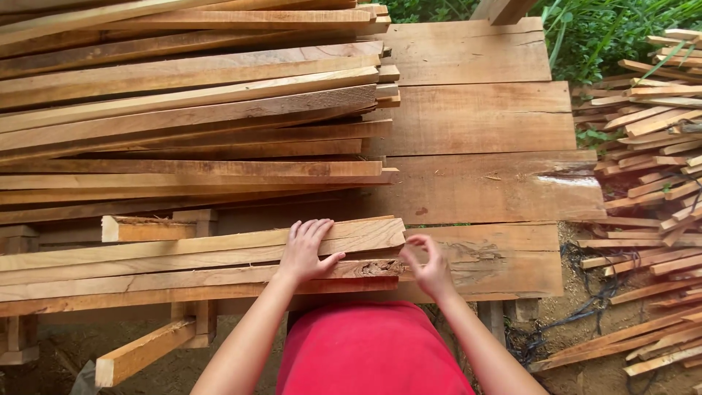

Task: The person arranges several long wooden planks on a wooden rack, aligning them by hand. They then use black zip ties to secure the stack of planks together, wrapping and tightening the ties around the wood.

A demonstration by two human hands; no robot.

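Observation:
My left hand (307, 251) lies flat, fingers spread, on top of a small stack of long wooden slats (183, 267) near its right end. My right hand (428, 265) hovers just past that end, fingers curled and apart, close to the splintered end of a lower slat (376, 268); it holds nothing. The slats rest across a platform of wide planks (482, 190). A red garment (369, 351) fills the bottom centre.
A large pile of long slats (190, 110) covers the upper left of the platform. Short offcuts (658, 146) lie heaped on the ground at the right, with dark cord (585, 307) on the dirt. A loose wood block (142, 351) sticks out at lower left. Green plants (607, 29) grow beyond.

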